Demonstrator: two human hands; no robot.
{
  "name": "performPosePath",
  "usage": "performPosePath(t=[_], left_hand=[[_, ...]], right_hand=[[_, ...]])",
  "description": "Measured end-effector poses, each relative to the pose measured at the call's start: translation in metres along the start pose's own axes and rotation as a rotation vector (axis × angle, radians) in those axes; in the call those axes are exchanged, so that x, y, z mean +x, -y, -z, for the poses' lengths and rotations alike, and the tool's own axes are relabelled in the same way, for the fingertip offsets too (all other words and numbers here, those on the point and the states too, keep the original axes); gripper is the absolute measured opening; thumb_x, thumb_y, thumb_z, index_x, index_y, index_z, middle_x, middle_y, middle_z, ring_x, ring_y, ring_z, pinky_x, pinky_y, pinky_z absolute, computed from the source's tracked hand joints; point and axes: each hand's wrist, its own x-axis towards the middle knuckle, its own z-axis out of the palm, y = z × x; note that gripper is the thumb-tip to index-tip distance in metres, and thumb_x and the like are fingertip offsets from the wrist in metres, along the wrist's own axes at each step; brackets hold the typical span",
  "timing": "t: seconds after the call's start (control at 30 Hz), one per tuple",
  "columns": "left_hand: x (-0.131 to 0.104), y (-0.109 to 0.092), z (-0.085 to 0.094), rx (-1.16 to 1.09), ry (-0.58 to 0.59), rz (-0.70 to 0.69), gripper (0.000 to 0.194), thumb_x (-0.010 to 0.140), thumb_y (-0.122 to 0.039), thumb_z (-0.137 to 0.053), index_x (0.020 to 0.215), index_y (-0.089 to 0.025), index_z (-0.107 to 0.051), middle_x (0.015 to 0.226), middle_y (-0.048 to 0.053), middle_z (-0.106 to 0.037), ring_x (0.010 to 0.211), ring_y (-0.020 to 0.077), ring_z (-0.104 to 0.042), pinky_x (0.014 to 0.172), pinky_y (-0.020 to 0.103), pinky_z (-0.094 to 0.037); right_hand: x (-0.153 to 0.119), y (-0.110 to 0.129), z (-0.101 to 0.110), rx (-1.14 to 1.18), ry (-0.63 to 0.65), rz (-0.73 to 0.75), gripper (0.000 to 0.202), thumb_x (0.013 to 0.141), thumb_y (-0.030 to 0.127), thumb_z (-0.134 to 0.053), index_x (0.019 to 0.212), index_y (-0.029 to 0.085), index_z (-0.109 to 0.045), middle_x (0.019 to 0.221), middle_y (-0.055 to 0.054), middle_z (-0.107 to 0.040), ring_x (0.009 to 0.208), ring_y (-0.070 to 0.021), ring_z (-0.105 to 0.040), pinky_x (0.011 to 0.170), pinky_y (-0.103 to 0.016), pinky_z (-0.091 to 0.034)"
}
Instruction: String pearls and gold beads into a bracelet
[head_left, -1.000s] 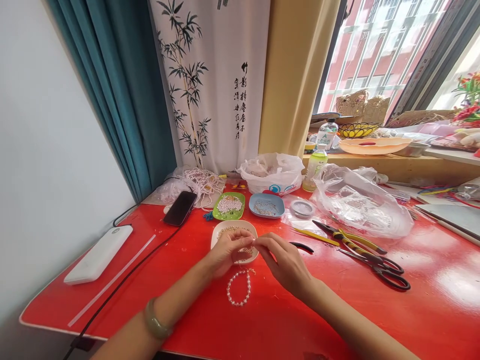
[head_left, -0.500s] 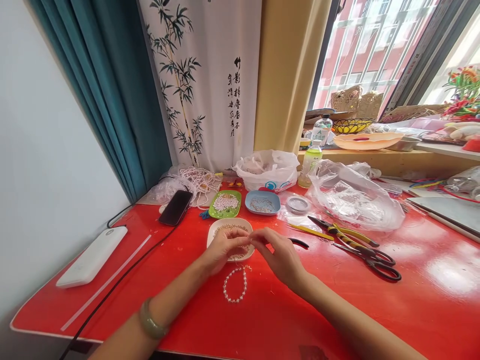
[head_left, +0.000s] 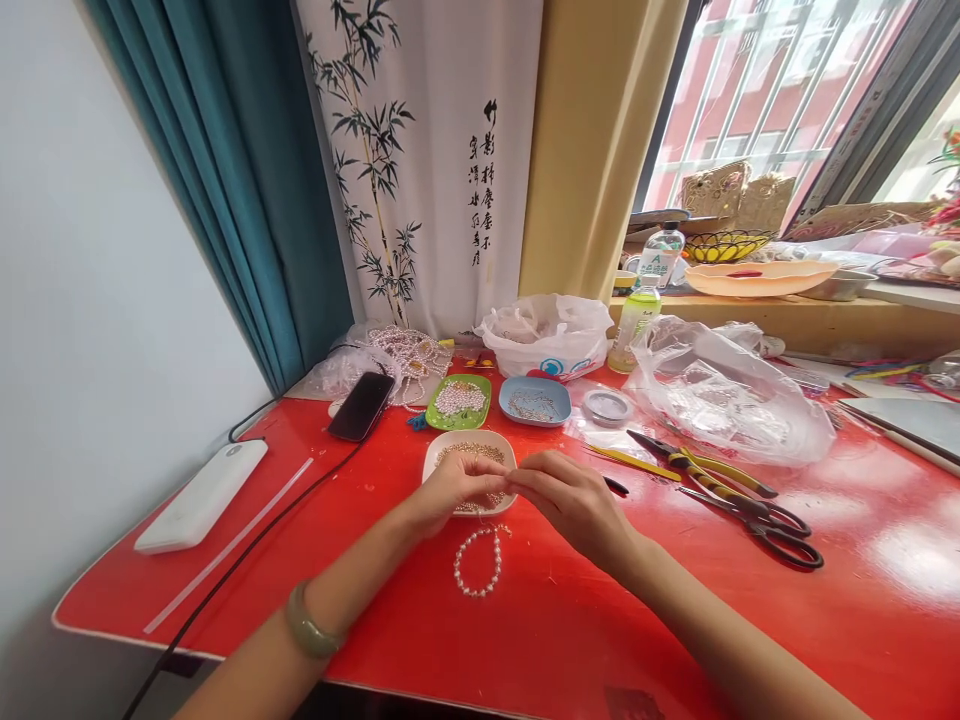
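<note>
My left hand [head_left: 459, 482] is closed in a pinch over the white dish [head_left: 429, 470], which holds small gold beads [head_left: 471, 450]. The fingertips of my right hand [head_left: 571, 492] are pressed together and meet those of the left at the dish's right side. Whatever lies between the fingertips is too small to make out. Just in front of the dish is a beaded bracelet [head_left: 458, 570] of white and gold beads, forming a loop on the red table. Beyond the dish stand a green dish [head_left: 433, 418] of pale beads and a blue dish [head_left: 536, 384] with small metal pieces.
Right of my hands lie yellow tweezers [head_left: 637, 464], pliers [head_left: 694, 465] and scissors [head_left: 780, 530]. Plastic bags [head_left: 727, 400] and a bottle [head_left: 636, 325] stand behind. A phone [head_left: 361, 405], white power bank [head_left: 202, 498] and black cable [head_left: 247, 553] are at left.
The view has shifted slightly, moving everything a little to the right. My right hand has turned so its back shows more and its fingers are straighter. The fingertips still meet.
</note>
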Motion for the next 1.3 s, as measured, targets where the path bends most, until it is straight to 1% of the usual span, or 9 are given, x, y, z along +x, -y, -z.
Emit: performPosePath(t=[0.2, 0.27, 0.43, 0.57, 0.73, 0.93, 1.1, 1.2, 1.3], left_hand=[[0.001, -0.002, 0.002, 0.213, 0.011, -0.020, 0.022, 0.066, -0.033, -0.064, 0.078, -0.015, -0.071, 0.073, 0.005, -0.067, 0.067, 0.0155, -0.055, 0.061, 0.024, -0.039], [0.001, -0.001, 0.003, 0.375, -0.001, -0.106, 0.021, 0.070, -0.032, -0.060, 0.080, -0.017, -0.070, 0.076, 0.006, -0.067, 0.072, 0.0178, -0.056, 0.065, 0.026, -0.040], [-0.001, 0.006, -0.001, 1.023, 0.020, -0.492, 0.012, 0.073, -0.026, -0.058, 0.076, -0.023, -0.069, 0.077, 0.005, -0.064, 0.081, 0.0201, -0.048, 0.070, 0.031, -0.037], [-0.001, 0.014, -0.007, 1.295, 0.141, -0.561, 0.011, 0.072, -0.017, -0.057, 0.067, -0.022, -0.066, 0.086, 0.006, -0.059, 0.099, 0.0232, -0.041, 0.074, 0.032, -0.037], [0.003, 0.016, -0.009, 1.457, 0.220, -0.655, 0.017, 0.074, -0.009, -0.051, 0.062, -0.016, -0.061, 0.093, 0.009, -0.056, 0.107, 0.0276, -0.037, 0.084, 0.040, -0.034], [0.003, 0.012, -0.013, 1.336, 0.233, -0.618, 0.018, 0.069, -0.005, -0.050, 0.059, -0.017, -0.059, 0.083, 0.008, -0.058, 0.100, 0.0245, -0.043, 0.089, 0.039, -0.032], [0.001, 0.009, -0.008, 1.154, 0.203, -0.573, 0.016, 0.070, -0.010, -0.050, 0.063, -0.020, -0.061, 0.075, 0.006, -0.060, 0.100, 0.0242, -0.045, 0.081, 0.034, -0.038], [0.001, 0.008, -0.002, 0.929, 0.068, -0.461, 0.009, 0.069, -0.015, -0.054, 0.069, -0.018, -0.063, 0.082, 0.007, -0.061, 0.097, 0.0219, -0.050, 0.081, 0.031, -0.039], [0.002, 0.009, 0.003, 0.617, 0.006, -0.227, 0.009, 0.068, -0.023, -0.058, 0.069, -0.016, -0.062, 0.078, 0.006, -0.063, 0.077, 0.0181, -0.057, 0.072, 0.029, -0.042]], right_hand=[[0.000, 0.000, 0.005, -0.131, 0.106, 0.088, 0.020, 0.087, 0.022, -0.041, 0.085, 0.017, -0.061, 0.075, -0.006, -0.064, 0.065, -0.0137, -0.056, 0.056, -0.025, -0.045], [0.001, -0.002, 0.007, -0.117, 0.121, 0.083, 0.021, 0.087, 0.022, -0.041, 0.084, 0.016, -0.060, 0.073, -0.006, -0.064, 0.063, -0.0135, -0.057, 0.055, -0.025, -0.045], [0.006, -0.005, 0.019, 0.014, -0.031, -0.149, 0.014, 0.083, 0.022, -0.047, 0.077, 0.019, -0.060, 0.070, -0.003, -0.065, 0.061, -0.0127, -0.059, 0.056, -0.024, -0.046], [0.012, -0.005, 0.028, 0.099, -0.121, -0.309, 0.011, 0.080, 0.020, -0.051, 0.072, 0.020, -0.059, 0.069, -0.002, -0.065, 0.060, -0.0123, -0.058, 0.057, -0.024, -0.046], [0.014, -0.001, 0.029, 0.129, -0.116, -0.338, 0.009, 0.078, 0.019, -0.053, 0.070, 0.020, -0.059, 0.067, -0.001, -0.064, 0.058, -0.0124, -0.057, 0.055, -0.024, -0.045], [0.016, 0.001, 0.028, 0.183, -0.105, -0.415, 0.009, 0.075, 0.021, -0.054, 0.068, 0.021, -0.060, 0.062, 0.000, -0.064, 0.054, -0.0123, -0.058, 0.051, -0.024, -0.045], [0.014, -0.005, 0.027, 0.360, -0.111, -0.570, 0.009, 0.072, 0.026, -0.057, 0.068, 0.020, -0.061, 0.061, 0.000, -0.064, 0.053, -0.0123, -0.057, 0.050, -0.024, -0.046], [0.015, -0.006, 0.026, 0.527, -0.112, -0.656, 0.011, 0.070, 0.030, -0.060, 0.068, 0.019, -0.062, 0.059, 0.001, -0.062, 0.052, -0.0115, -0.056, 0.049, -0.023, -0.045], [0.016, -0.004, 0.024, 0.687, -0.077, -0.699, 0.012, 0.068, 0.030, -0.062, 0.067, 0.018, -0.062, 0.058, 0.001, -0.061, 0.052, -0.0097, -0.054, 0.049, -0.022, -0.045]])
